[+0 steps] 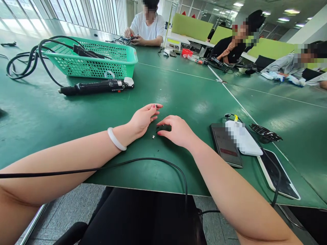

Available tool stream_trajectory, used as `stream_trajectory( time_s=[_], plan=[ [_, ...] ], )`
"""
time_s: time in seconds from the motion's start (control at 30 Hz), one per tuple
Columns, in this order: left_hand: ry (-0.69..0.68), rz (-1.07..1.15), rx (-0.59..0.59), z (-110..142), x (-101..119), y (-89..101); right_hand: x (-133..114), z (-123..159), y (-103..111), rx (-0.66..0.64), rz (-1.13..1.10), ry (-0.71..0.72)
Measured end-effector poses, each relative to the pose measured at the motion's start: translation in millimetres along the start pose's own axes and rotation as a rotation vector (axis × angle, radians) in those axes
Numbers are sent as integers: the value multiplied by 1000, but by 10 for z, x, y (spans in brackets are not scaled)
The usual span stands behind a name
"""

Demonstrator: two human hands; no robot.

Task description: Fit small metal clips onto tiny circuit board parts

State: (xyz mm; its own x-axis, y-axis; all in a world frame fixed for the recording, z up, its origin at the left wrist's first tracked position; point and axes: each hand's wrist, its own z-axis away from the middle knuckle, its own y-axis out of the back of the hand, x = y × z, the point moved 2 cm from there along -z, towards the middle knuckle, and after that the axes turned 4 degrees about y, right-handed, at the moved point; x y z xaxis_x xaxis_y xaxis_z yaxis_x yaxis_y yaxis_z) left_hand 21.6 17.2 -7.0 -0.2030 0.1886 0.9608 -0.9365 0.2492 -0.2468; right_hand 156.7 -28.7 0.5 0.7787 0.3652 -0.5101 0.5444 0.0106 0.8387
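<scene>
My left hand [144, 119], with a white band on the wrist, is raised just over the green table. Its thumb and forefinger pinch a small dark piece [156, 105], too small to name. To its right my right hand [177, 131] rests low, thumb and forefinger apart in a curve. Small black pieces [158, 129] lie in the gap by those fingertips; whether they are touched I cannot tell. A tiny silvery piece [153, 136] sits on the tabletop just below, between the two hands.
A black electric screwdriver [97, 87] lies before a mint-green basket [89, 64] with cables. At right are a dark phone [224, 146], a white power bank [244, 137], a white-edged phone [278, 173] and sunglasses [265, 132]. A black cable [150, 159] crosses in front; several people sit beyond.
</scene>
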Motion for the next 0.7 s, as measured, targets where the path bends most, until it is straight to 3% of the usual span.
stream_trajectory(
  time_s=[0.13,0.4,0.7],
  plan=[
    [-9,-61,0,-6,10,37,-31,-26,-75,-13,38,51],
    [67,112,-146,45,32,21,149,-32,114,253,-700,-150],
    [113,9,-232,112,41,-14,214,-60,43,313,-939,-292]
  ],
)
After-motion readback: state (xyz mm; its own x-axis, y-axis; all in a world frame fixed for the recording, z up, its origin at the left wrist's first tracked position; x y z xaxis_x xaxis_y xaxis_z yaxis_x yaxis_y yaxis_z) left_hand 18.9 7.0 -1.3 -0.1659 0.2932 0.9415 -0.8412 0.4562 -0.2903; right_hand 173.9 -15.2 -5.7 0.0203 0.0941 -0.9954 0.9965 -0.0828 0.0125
